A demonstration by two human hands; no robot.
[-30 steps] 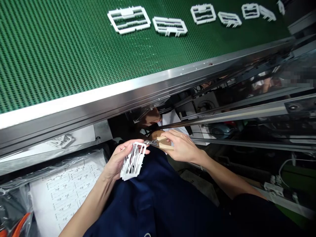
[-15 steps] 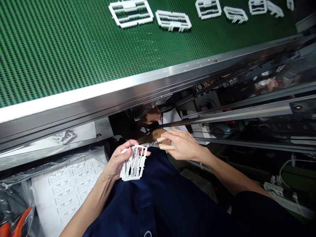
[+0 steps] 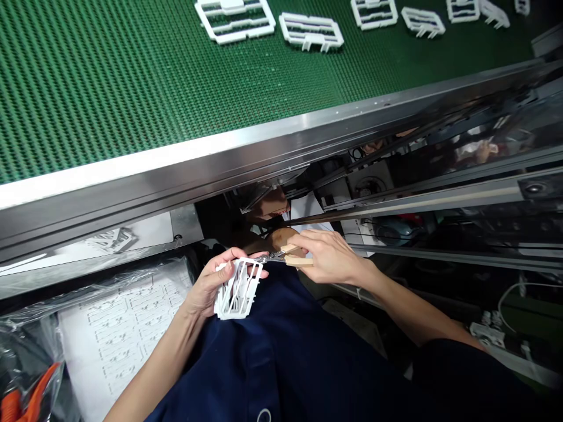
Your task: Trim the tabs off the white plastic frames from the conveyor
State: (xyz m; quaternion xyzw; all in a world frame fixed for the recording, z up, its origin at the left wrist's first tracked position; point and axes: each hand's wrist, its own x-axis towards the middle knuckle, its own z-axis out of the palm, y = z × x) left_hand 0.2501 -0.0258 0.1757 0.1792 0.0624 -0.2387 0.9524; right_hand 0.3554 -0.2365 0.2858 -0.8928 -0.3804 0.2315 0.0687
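Pinched in my left hand (image 3: 212, 282) is a white plastic frame (image 3: 237, 293) with slats across it, held tilted in front of my dark blue clothing. It may be more than one frame stacked; I cannot tell. My right hand (image 3: 332, 256) grips a pair of nippers (image 3: 297, 258) by their cream handles. The metal jaws reach to the frame's upper right corner, close to my left fingertips. Whether the jaws touch the plastic is too small to make out.
Beyond my hands runs a green conveyor belt (image 3: 109, 88) with several white frames (image 3: 311, 32) along its far part. Its metal rail (image 3: 220, 149) crosses in front of me. At lower left are a printed sheet (image 3: 123, 328) under clear plastic and an orange-handled tool (image 3: 39, 392).
The nippers and my right hand have shifted very slightly, with the handles a little closer together. The frames on the belt appear slightly higher and further right.
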